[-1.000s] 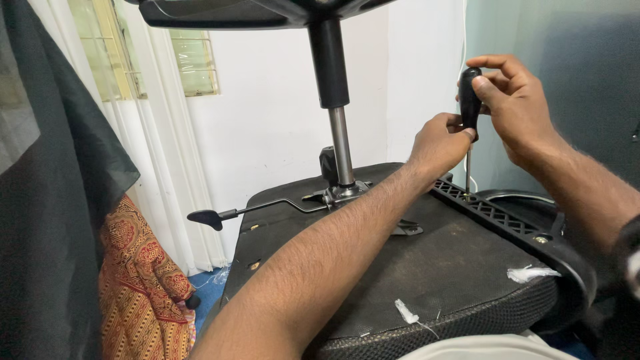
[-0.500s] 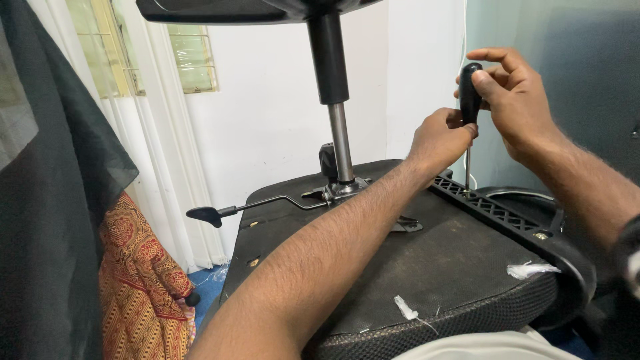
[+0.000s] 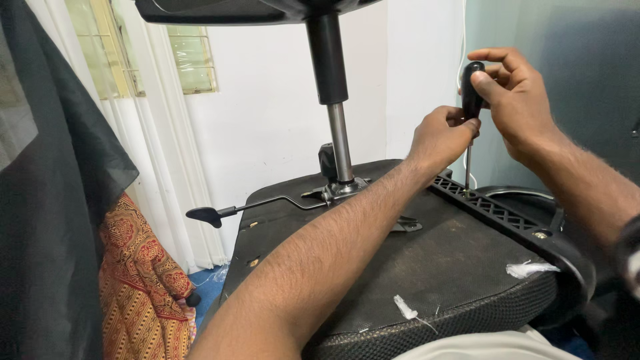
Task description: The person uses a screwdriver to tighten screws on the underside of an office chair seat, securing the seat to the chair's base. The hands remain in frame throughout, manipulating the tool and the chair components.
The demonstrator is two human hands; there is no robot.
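Note:
An upturned office chair seat (image 3: 433, 267) lies in front of me, its black underside facing up. My right hand (image 3: 517, 100) grips the black handle of a screwdriver (image 3: 471, 93) held upright. The metal shaft runs down to a black plastic bracket (image 3: 497, 210) along the seat's far right edge. My left hand (image 3: 443, 133) is closed around the lower part of the handle, where the shaft begins. The tip touches the bracket near its far end.
The chair's gas column (image 3: 333, 93) rises from the seat's middle to the base overhead. A lever with a black paddle (image 3: 207, 215) sticks out to the left. Patterned orange cloth (image 3: 143, 287) hangs at the left. White scraps (image 3: 530, 269) lie on the seat.
Both hands have shifted slightly with the screwdriver, which stays upright on the bracket; the right hand's grip on the handle top has turned a little.

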